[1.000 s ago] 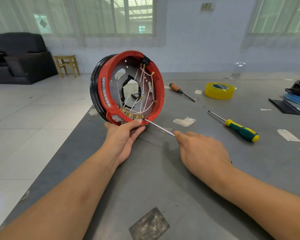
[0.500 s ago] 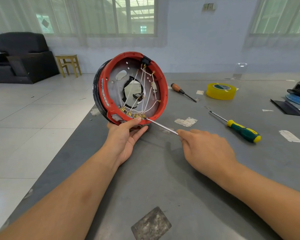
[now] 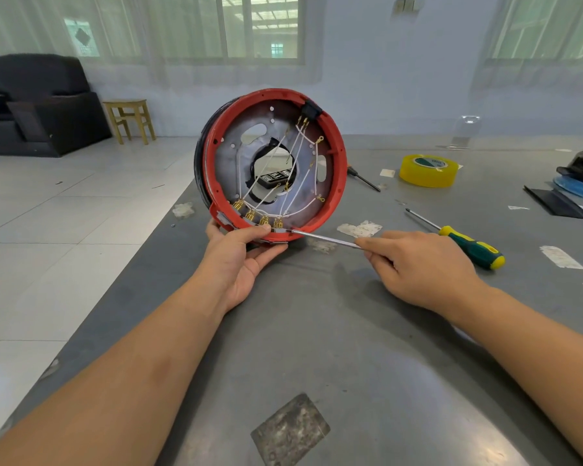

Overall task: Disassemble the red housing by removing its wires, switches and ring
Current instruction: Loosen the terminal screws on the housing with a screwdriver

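on table | 1 red housing | 2 loose screwdrivers | 1 tape roll

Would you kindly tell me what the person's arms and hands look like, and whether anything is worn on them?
Both forearms are bare as far as the picture reaches: no sleeves show. The left hand and right hand wear no gloves, and no watch, bracelet or ring can be seen on wrists or fingers. No markings show.
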Demonstrator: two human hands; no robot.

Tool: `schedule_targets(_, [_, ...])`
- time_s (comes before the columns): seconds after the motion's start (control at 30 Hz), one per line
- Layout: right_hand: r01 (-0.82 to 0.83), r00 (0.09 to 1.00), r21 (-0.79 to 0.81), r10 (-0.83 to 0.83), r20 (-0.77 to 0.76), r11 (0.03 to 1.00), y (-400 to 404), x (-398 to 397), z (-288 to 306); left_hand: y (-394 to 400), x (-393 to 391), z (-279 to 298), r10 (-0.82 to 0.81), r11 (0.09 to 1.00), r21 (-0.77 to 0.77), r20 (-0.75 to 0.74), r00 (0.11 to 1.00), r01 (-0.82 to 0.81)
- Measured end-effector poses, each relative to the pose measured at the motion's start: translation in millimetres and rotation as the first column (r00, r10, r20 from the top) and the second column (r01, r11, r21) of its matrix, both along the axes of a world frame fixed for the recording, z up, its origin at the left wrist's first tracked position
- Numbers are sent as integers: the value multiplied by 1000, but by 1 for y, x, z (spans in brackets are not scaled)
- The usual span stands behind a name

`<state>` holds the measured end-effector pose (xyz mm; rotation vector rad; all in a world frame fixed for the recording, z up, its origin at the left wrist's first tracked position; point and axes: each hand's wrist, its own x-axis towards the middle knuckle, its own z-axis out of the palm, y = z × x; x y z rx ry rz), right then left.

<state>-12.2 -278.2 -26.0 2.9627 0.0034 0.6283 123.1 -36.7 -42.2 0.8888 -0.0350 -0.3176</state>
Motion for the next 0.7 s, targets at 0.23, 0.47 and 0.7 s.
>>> schedule_targets(0.23, [-1,1000,-25,1,-8,1000,-1,5,-3,1,1,0,-19,1000,3,5,1000,19])
schedule_targets(0.47, [-21,1000,12,21,-5,1000,-5,6,-5,1,1,-1,-31,999,-10,8,999,31])
schedule_targets(0.7, [-30,999,37,30,-18,999,-7,8,-6,-1,1,-2,-32,999,-11,22,999,32])
